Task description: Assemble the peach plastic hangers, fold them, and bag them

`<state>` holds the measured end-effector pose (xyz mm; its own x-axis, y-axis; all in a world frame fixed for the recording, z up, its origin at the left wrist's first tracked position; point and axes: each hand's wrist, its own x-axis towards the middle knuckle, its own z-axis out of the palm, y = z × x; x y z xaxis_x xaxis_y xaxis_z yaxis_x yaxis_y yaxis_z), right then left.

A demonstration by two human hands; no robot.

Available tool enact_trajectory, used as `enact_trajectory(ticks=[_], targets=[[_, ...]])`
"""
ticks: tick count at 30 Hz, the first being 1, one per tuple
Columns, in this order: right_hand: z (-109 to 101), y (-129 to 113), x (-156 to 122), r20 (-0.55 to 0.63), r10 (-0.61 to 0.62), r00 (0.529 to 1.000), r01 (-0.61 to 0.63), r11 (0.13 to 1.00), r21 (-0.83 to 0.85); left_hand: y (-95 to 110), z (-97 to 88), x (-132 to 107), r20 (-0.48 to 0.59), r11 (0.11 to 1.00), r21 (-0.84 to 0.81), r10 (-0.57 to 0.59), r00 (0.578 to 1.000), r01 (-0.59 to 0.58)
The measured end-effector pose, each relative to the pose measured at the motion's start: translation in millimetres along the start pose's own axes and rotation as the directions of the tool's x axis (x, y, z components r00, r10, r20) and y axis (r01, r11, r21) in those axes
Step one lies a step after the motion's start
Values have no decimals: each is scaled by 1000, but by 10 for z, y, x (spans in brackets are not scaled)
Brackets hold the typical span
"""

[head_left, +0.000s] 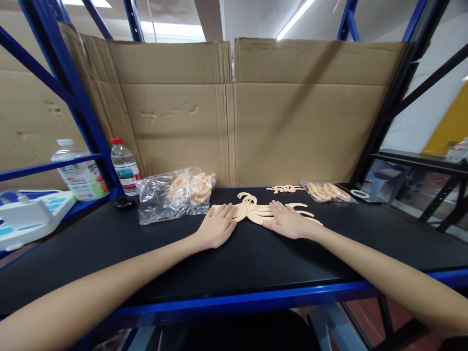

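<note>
A stack of small cream-coloured hangers (256, 210) lies on the black tabletop (234, 263), hooks pointing away from me. My left hand (218, 226) rests flat on the stack's left end, fingers stretched out. My right hand (287, 220) lies flat on its right end, fingers also extended. Neither hand grips anything. A clear plastic bag (175, 194) with more cream pieces sits just left of the stack.
A second small bag of cream pieces (325, 191) and a few loose ones (285, 188) lie at the back right, beside a white ring (360, 193). Two water bottles (124, 166) stand at the left by the blue rack post. Cardboard sheets (256, 112) wall the back.
</note>
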<state>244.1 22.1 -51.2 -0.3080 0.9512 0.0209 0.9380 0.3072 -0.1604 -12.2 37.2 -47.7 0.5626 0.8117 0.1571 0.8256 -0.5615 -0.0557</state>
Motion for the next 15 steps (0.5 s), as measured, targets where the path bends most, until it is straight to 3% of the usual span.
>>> enact_trajectory(ticks=[10, 15], targets=[[-28, 181, 496, -43, 94, 995, -96, 994, -57, -250, 57, 542, 48, 999, -27, 48, 998, -46], [5, 240, 584, -50, 99, 994, -102, 993, -63, -317, 110, 649, 31, 999, -1, 53, 998, -53]])
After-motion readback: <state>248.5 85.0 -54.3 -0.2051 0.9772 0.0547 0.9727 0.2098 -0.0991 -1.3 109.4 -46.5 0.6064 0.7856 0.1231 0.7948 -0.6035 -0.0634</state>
